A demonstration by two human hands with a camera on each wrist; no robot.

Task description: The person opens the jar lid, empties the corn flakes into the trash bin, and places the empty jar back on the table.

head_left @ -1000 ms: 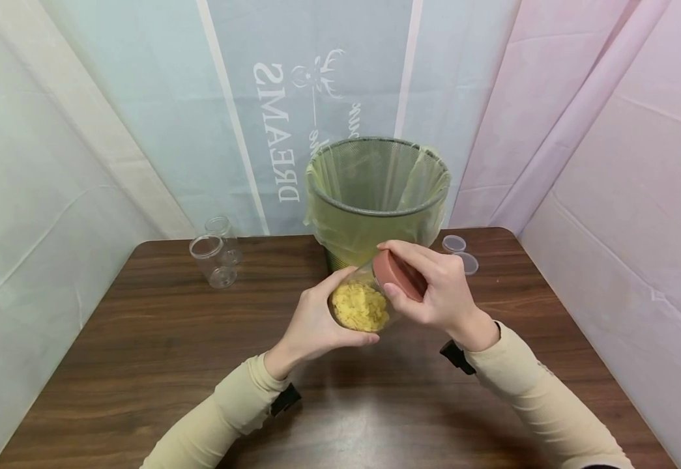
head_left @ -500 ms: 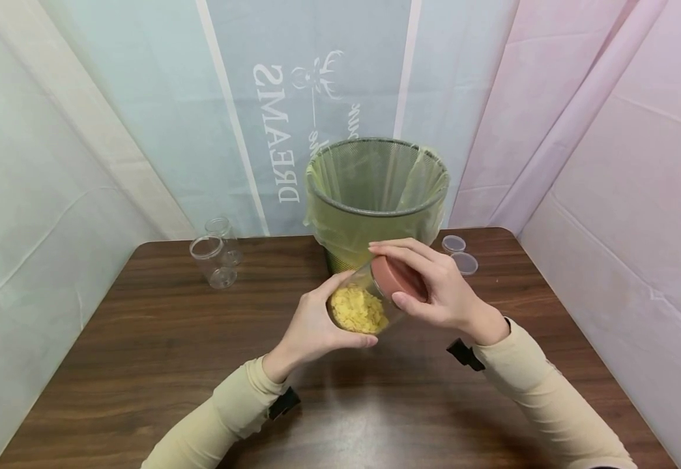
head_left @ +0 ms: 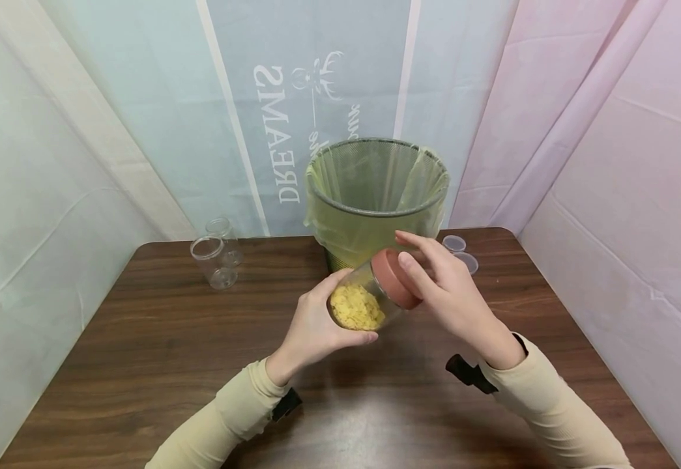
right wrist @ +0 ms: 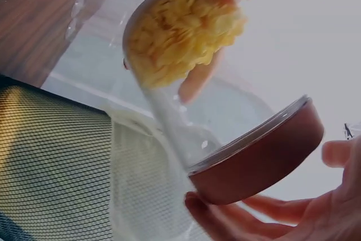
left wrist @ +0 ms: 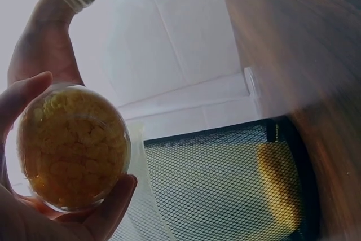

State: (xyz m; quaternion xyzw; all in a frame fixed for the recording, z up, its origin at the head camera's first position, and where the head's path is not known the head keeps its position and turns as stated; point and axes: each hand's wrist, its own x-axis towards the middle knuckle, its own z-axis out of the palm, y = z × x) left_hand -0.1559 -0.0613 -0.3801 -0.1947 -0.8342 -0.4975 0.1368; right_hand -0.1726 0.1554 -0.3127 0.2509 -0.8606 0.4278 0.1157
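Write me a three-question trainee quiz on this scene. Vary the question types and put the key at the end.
1. Identify: Which hand grips the bottom end of the jar?
2. True or false: The jar stands upright.
3. Count: In the head view, how many clear cups are to the left of the mesh bin?

Key:
1. The left hand.
2. False; it is held at a tilt.
3. Two.
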